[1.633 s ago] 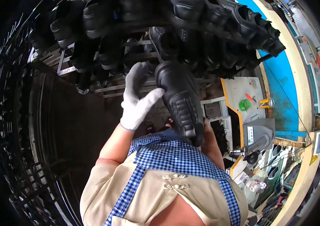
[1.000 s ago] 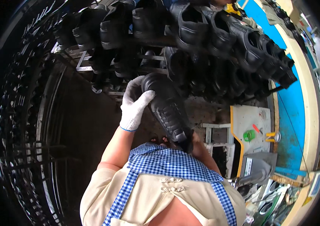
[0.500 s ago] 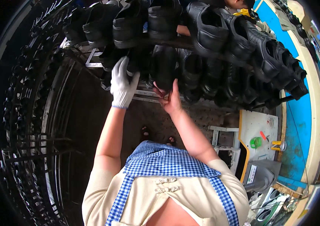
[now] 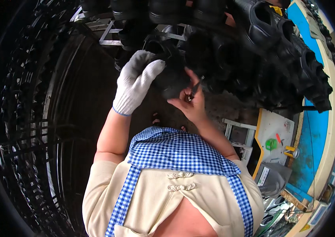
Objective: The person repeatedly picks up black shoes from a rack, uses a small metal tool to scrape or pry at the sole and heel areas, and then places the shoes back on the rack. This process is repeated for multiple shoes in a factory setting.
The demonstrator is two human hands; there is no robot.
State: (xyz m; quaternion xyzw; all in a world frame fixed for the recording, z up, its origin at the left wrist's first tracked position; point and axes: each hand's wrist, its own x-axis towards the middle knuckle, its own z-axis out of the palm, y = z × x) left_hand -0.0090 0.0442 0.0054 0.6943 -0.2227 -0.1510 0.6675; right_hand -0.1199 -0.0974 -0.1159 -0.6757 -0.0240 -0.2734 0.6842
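I can see a black shoe (image 4: 171,81) between the two hands. The left grip (image 4: 136,81), in a white glove, pinches one side of it. The bare right grip (image 4: 195,104) pinches the other side, with a small dark thing (image 4: 195,89) tucked in its fingers; I can't tell what that is. Past both grips, lots of black shoes (image 4: 258,29) sit on a rack (image 4: 105,36). Right of the right grip, a green thing (image 4: 271,144) sits on a tabletop (image 4: 269,122).
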